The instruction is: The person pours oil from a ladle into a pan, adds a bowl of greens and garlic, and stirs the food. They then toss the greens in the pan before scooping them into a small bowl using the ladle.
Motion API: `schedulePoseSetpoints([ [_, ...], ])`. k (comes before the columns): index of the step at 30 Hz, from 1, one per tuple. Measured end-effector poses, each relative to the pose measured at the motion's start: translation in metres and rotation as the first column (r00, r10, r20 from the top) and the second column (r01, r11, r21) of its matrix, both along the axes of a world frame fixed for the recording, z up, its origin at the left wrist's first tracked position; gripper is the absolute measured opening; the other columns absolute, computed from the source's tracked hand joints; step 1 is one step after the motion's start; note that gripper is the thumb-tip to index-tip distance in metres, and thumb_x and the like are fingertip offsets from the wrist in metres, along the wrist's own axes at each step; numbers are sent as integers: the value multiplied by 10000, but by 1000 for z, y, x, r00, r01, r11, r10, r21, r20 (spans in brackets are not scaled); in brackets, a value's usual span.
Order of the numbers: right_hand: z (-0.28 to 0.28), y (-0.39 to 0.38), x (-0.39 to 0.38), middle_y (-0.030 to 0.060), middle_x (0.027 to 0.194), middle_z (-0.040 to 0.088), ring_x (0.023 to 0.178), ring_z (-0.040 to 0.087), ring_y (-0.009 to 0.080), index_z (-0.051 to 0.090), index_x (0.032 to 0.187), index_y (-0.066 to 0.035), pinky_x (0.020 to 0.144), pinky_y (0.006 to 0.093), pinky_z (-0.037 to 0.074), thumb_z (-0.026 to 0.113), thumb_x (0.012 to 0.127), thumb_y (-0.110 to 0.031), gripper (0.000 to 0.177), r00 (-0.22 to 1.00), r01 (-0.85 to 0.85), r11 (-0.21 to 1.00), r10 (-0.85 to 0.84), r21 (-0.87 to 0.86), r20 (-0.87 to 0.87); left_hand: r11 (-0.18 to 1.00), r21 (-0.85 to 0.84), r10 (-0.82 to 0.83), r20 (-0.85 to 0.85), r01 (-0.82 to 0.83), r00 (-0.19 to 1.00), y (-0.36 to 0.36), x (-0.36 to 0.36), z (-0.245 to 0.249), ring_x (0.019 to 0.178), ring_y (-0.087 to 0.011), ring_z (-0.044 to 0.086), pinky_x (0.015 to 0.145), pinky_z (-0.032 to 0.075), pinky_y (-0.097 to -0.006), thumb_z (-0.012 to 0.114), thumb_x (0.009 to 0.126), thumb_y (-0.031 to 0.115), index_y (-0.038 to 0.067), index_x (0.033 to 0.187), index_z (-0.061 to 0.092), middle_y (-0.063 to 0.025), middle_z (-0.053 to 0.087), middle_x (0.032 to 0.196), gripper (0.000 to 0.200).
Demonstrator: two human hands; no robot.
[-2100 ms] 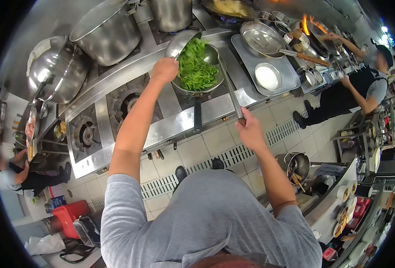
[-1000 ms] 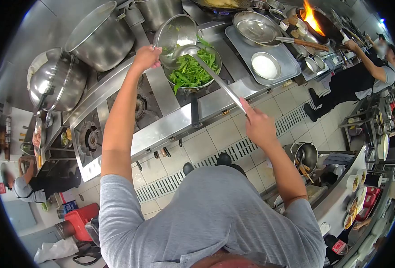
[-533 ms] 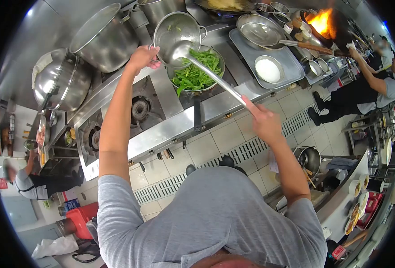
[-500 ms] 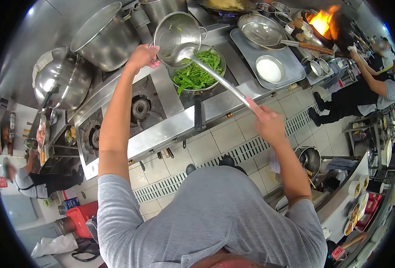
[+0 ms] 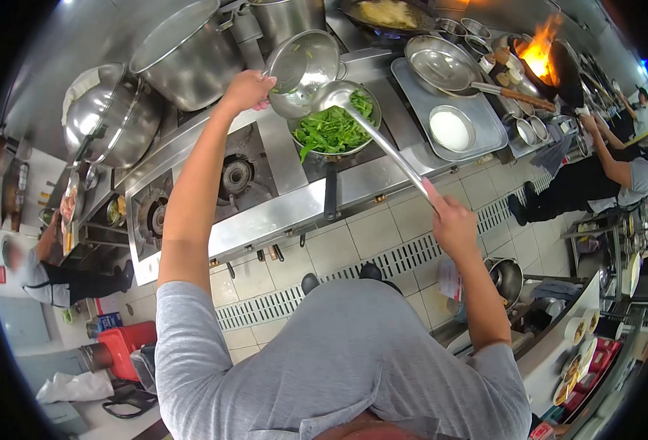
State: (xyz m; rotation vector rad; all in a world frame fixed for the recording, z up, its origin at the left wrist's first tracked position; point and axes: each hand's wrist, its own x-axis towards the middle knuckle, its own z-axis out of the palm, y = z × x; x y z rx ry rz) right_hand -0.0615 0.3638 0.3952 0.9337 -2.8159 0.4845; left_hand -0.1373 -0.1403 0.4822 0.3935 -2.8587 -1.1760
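Observation:
My left hand [image 5: 249, 92] grips the left handle of a metal strainer bowl [image 5: 317, 62], which is tilted above the back left of a pan. A few green bits cling inside the bowl. My right hand [image 5: 454, 224] is wrapped round the end of a long ladle [image 5: 390, 150]. The ladle's head lies over the green leafy vegetables [image 5: 328, 132], beside the bowl. Those leaves fill the pan, whose black handle [image 5: 330, 192] points toward me over the stove's front edge.
Large steel pots [image 5: 188, 62] stand at the back left. On the right, a tray [image 5: 485, 121] holds a white-filled bowl [image 5: 451, 129] and a wooden-handled strainer [image 5: 441, 62]. Flames [image 5: 540, 59] rise near a co-worker [image 5: 606, 172]. Another person [image 5: 42, 275] stands far left.
The strainer bowl has tipped further, with fewer green bits inside. The ladle's head has moved from inside the bowl to over the leaves, and my right hand has shifted right and down.

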Motion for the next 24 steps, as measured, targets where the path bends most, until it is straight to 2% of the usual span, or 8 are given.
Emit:
schedulePoseSetpoints([
  [2,4,5,7,108,835,638,692,650,349,466,1504,-326,628,469,530,617,814,-30,766,998,36,999,-37,3,45,999,-36,-12,34,14,999,-2,2,-8,626,-179,697,536,563,-298,610,995,355,-14,886,576,-72,611,713,386],
  [4,1,-4,1,110,829,632,695,650,353,470,1501,-330,633,478,527,627,807,-32,771,999,27,995,-23,-99,40,999,-28,-15,38,16,999,0,-5,-7,623,-179,696,537,563,-297,616,992,350,-11,881,578,-69,612,713,379],
  [8,-1,-33,-7,115,824,626,703,651,360,483,1493,-334,635,490,519,628,810,-36,759,988,-39,927,91,-374,123,988,150,-24,11,22,1000,11,-7,1,616,-180,694,534,563,-307,622,986,333,-7,850,579,-73,619,706,369],
  [10,3,-23,-8,110,820,627,703,652,356,490,1488,-335,629,486,517,626,819,-36,745,995,-43,972,63,-229,79,970,244,12,-49,0,999,15,-2,6,605,-188,691,532,567,-323,611,985,317,-11,796,579,-92,641,695,380],
  [14,19,3,-7,100,803,624,694,652,348,499,1480,-324,612,476,514,622,827,-32,726,1000,5,1000,-5,-24,17,994,99,46,10,-47,999,-7,2,5,618,-169,690,532,552,-300,631,983,347,-2,874,584,-55,597,708,369],
  [20,4,-24,-17,104,846,653,703,657,354,487,1486,-343,590,474,517,631,828,-33,742,998,-2,984,-8,-178,-56,996,-90,3,21,-1,1000,6,4,11,596,-182,681,546,557,-324,602,990,344,-12,821,588,-78,626,700,394],
  [22,-1,-27,-21,102,810,631,680,649,344,493,1486,-323,592,468,514,617,824,-22,738,996,-25,995,17,-96,-92,993,-115,-22,-1,22,1000,10,1,12,600,-202,696,568,570,-348,568,992,350,-18,761,601,-109,662,667,436],
  [24,0,-23,-24,105,801,626,674,647,349,499,1483,-309,598,466,513,608,822,-18,731,996,-41,997,36,-59,-80,960,-278,-56,-31,45,998,8,-4,14,594,-214,693,596,565,-361,560,987,350,-17,749,604,-110,657,634,440],
])
